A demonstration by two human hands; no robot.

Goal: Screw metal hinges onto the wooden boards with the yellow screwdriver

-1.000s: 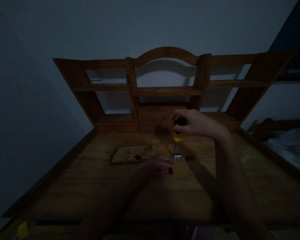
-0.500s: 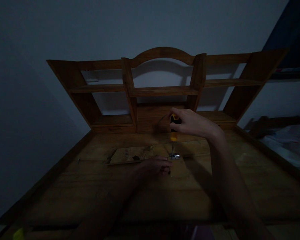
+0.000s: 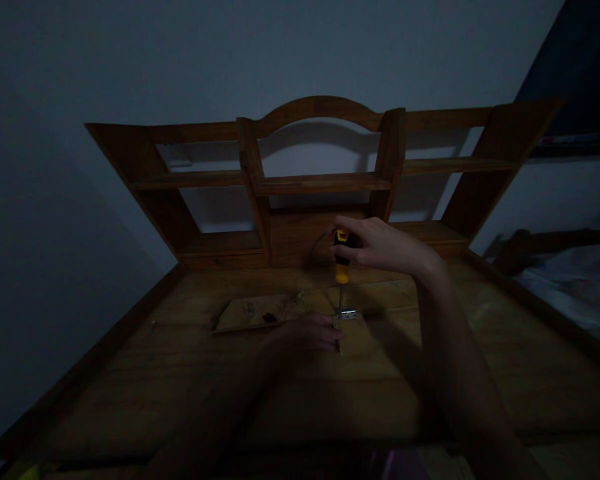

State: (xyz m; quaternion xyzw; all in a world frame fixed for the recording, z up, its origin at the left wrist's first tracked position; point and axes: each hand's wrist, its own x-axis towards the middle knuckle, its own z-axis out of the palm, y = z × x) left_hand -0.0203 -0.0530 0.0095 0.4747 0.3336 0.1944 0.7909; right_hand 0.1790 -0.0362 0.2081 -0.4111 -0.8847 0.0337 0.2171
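Observation:
My right hand (image 3: 363, 241) is wrapped round the yellow and black handle of a screwdriver (image 3: 342, 273), held upright. Its shaft runs down to the left end of a small silver hinge (image 3: 349, 313). The hinge lies along the far edge of a small light wooden board (image 3: 356, 337). Close beside the tip, my left hand (image 3: 313, 333) has its fingers bent against the left edge of this board. Dim light hides part of those fingers. Left of the hinge, a loose wooden plank (image 3: 260, 312) with a dark hole and rough patches rests on the desktop.
Under my arms spreads a wooden desktop (image 3: 190, 380). A wooden shelf unit (image 3: 320, 183) stands along its far side, against the wall. A small screw-like piece (image 3: 153, 325) sits at the left. White plastic-like material (image 3: 575, 287) lies beyond the right edge.
The view has shifted slightly, so the furniture appears a little further left. The screwdriver remains upright at the hinge, and both hands keep nearly the same places.

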